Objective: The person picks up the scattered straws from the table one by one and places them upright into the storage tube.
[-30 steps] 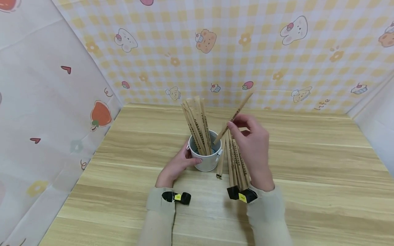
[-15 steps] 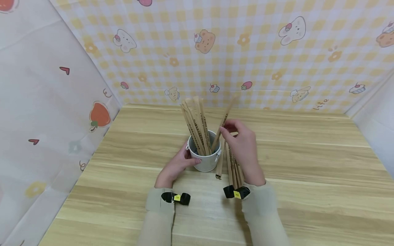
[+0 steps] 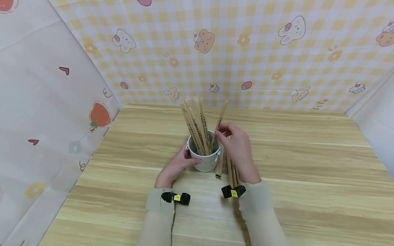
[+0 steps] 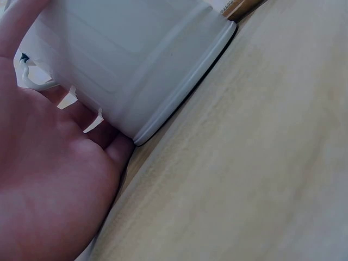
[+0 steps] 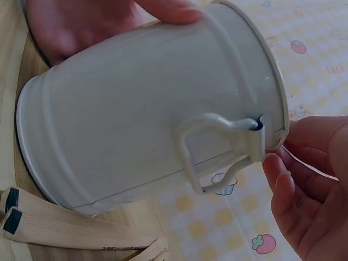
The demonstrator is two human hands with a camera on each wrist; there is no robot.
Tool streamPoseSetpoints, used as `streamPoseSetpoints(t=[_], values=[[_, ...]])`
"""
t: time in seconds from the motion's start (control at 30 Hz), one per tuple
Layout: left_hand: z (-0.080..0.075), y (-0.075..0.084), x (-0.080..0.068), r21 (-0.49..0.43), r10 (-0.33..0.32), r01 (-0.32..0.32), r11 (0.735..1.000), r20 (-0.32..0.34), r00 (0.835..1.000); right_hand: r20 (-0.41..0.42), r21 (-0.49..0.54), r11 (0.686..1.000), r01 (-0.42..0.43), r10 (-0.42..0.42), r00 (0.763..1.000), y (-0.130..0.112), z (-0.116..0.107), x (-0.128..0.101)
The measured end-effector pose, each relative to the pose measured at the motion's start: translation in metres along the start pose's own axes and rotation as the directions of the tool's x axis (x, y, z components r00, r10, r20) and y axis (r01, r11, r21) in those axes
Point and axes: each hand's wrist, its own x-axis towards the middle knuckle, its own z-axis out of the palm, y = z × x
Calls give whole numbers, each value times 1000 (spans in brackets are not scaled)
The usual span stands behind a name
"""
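Observation:
A small white metal bucket (image 3: 207, 164) stands upright on the table. My left hand (image 3: 178, 167) grips its left side, thumb across the front and fingers round behind, as the left wrist view shows. Several slim brown paper-wrapped sticks with black print (image 3: 197, 128) lean to the left inside it. My right hand (image 3: 235, 145) pinches one more paper-wrapped stick (image 3: 222, 111) between thumb and fingers. Its lower end is inside the bucket by the right rim. In the right wrist view those fingers (image 5: 283, 190) are right at the rim, close to the bucket's side loop (image 5: 187, 157).
Several more wrapped sticks (image 3: 231, 171) lie on the wood-grain table (image 3: 307, 164), partly under my right hand and forearm. One wrapped stick with a dark end (image 3: 219, 169) lies right beside the bucket. A yellow checked cloth (image 3: 261, 51) hangs behind the table.
My right hand has moved left and slightly down, bringing the wrapped stick farther into the bucket and more upright. My left hand has kept its grip on the bucket.

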Motion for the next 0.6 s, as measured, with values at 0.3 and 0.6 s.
streamPoseSetpoints(t=[0.3, 0.6], values=[[-7, -23, 7, -7, 23, -23, 1000, -13, 1000, 26, -30, 1000, -7, 7, 1000, 5, 1, 1], [-1, -4, 1, -7, -9, 9, 1000, -11, 1000, 16, -33, 998, -51, 51, 999, 12, -8, 2]])
